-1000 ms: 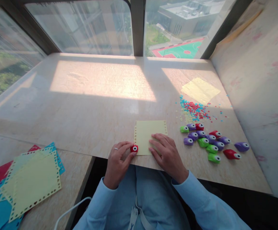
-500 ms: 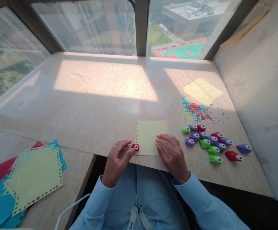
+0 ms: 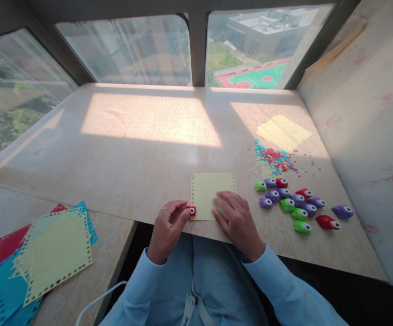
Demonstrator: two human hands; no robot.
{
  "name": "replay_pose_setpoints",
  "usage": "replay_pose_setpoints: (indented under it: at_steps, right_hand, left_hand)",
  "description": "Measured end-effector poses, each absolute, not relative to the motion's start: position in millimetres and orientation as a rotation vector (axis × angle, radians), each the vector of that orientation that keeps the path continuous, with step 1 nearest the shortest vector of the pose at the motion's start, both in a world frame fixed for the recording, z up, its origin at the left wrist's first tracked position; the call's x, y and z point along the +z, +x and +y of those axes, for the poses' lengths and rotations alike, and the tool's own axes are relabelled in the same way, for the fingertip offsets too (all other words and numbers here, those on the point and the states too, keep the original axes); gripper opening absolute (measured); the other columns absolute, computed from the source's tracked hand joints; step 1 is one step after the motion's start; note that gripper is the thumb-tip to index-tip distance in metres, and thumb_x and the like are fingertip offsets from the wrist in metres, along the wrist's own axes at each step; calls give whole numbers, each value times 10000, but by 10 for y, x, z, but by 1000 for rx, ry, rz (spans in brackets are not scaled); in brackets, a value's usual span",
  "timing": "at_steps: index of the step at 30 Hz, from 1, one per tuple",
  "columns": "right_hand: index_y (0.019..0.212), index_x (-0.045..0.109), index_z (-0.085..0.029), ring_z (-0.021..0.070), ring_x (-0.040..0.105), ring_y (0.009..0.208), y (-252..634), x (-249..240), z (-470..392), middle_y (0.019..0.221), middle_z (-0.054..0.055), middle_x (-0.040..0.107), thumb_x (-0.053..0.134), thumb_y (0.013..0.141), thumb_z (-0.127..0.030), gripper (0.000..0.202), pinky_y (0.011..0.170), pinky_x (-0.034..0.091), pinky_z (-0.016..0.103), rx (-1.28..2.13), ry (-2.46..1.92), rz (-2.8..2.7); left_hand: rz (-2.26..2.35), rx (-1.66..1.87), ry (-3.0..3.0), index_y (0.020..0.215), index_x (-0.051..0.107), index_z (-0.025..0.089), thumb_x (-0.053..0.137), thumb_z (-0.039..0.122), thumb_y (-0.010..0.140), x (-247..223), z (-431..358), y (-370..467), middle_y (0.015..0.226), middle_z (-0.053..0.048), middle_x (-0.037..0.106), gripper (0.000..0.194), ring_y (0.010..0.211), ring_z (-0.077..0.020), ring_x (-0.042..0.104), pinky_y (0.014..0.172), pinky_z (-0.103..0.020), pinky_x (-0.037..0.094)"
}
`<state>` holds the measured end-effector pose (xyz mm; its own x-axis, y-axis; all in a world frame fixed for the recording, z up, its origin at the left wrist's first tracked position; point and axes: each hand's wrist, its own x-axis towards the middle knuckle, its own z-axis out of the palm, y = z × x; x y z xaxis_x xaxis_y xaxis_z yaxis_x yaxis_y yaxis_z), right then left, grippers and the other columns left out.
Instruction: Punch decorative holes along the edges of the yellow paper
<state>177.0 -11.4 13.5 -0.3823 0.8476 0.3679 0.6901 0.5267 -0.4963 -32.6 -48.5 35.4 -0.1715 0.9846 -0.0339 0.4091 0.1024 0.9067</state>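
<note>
A pale yellow paper sheet (image 3: 205,192) lies at the table's front edge, with rows of punched holes down its left and right sides. At its lower left corner sits a small red craft punch (image 3: 191,211). My left hand (image 3: 168,226) grips this punch from the left, thumb and fingers at its sides; a ring is on one finger. My right hand (image 3: 237,222) rests on the sheet's right part, fingers stretched out and holding nothing.
Several purple, green and red craft punches (image 3: 298,198) stand at the right. Behind them are scattered paper confetti (image 3: 277,158) and a plain yellow sheet (image 3: 283,131). Punched sheets (image 3: 59,253) in yellow, blue and red are stacked at the left. Windows (image 3: 125,52) border the back.
My right hand has shifted slightly left over the sheet. My left hand stays at the red punch. The view has tilted up slightly.
</note>
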Motion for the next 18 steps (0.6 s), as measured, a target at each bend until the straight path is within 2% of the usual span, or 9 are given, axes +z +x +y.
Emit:
replay_pose_setpoints:
  at_steps: [9,13,18]
  right_hand:
    - [1074,664,-209,247,595,1112,1791,185,-117,1116,100,690,532,934,-201,193,972,458,461,407,-1192,-1990]
    - [1037,671,-206,236,610,1069,1802,188,-112,1077,95,697,530,935,-186,175,952,468,455,430,-1178,-1922]
    - [1005,680,-206,232,621,1036,1815,163,-94,1049,91,701,523,944,-231,170,941,471,452,470,-1195,-1864]
  left_hand:
    - [1759,1079,1244,1027,663,178,618,467,852,422,-476,-319,1008,-77,705,341,906,-196,666,808,-328,539]
    - [1799,1071,1202,906,643,170,624,526,826,503,-442,-278,833,-48,690,365,751,-176,640,699,-300,511]
    - [1781,899,1201,725,560,176,646,601,763,547,-310,-240,644,9,588,436,601,-133,537,579,-253,424]
